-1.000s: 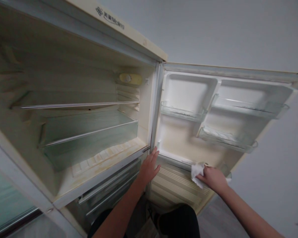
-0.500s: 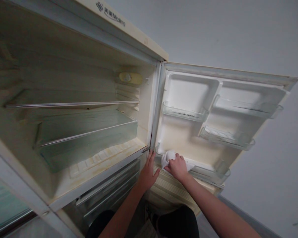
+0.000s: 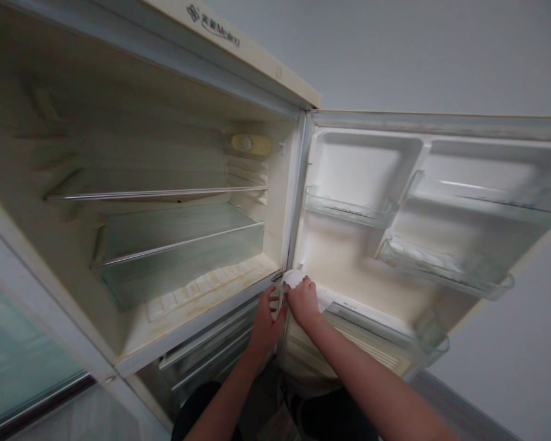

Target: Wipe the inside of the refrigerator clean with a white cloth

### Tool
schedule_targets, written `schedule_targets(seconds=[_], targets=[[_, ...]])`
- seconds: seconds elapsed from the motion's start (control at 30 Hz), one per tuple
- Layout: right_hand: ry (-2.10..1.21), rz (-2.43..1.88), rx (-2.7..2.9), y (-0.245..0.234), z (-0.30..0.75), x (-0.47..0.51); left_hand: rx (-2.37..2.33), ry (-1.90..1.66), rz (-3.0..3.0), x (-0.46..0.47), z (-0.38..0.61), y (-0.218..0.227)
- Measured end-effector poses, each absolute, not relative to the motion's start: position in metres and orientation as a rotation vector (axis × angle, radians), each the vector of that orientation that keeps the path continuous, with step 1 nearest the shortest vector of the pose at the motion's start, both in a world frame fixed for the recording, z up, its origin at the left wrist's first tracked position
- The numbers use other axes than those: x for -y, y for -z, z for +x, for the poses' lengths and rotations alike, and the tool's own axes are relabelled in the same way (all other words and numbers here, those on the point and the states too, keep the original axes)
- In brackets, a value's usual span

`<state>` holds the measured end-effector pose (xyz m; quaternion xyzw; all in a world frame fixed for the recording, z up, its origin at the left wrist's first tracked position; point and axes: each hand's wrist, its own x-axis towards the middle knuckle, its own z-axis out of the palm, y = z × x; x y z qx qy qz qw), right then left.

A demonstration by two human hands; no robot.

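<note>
An old cream fridge [image 3: 257,55] stands open with its door [image 3: 349,257] swung to the right. My right hand [image 3: 303,301] is closed on a white cloth [image 3: 294,278] and presses it against the door's lower inner corner, close to the hinge. Just left of it, my left hand [image 3: 266,321] rests with fingers stretched out on the frame below the hinge, touching the right hand's side.
Glass shelves [image 3: 165,195] and a clear drawer [image 3: 179,257] sit inside the stained compartment. Clear door bins [image 3: 349,211] hang on the door, with a bottom bin [image 3: 395,343] under my right forearm. A grey wall stands behind. A lower compartment [image 3: 202,361] is below.
My right hand slid the cloth leftward along the door's lower ledge to the hinge corner. The left hand dropped slightly beside it. The view shifted a little to the left.
</note>
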<state>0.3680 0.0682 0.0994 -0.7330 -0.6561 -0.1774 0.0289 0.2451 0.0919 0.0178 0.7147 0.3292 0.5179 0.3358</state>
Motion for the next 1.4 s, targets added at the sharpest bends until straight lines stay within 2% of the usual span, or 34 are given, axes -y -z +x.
schedule_targets(seconds=[0.23,0.43,0.63,0.97,1.4], targets=[[0.616,-2.266,2.119,-0.098,0.374,-0.06,-0.707,-1.526,2.265,-0.097,0.263,-0.06],[0.802,-2.201,2.143,-0.087,0.395,-0.038,-0.601,-1.28,2.543,-0.104,0.276,-0.061],[0.948,-2.176,2.12,-0.082,0.433,-0.014,-0.653,-1.193,2.675,-0.103,0.278,-0.068],[0.8,-2.146,2.232,-0.1,0.497,0.012,-0.532,-1.029,2.905,-0.097,0.297,-0.088],[0.704,-2.217,2.174,-0.083,0.636,0.087,-0.571,-1.028,2.908,-0.097,0.302,-0.084]])
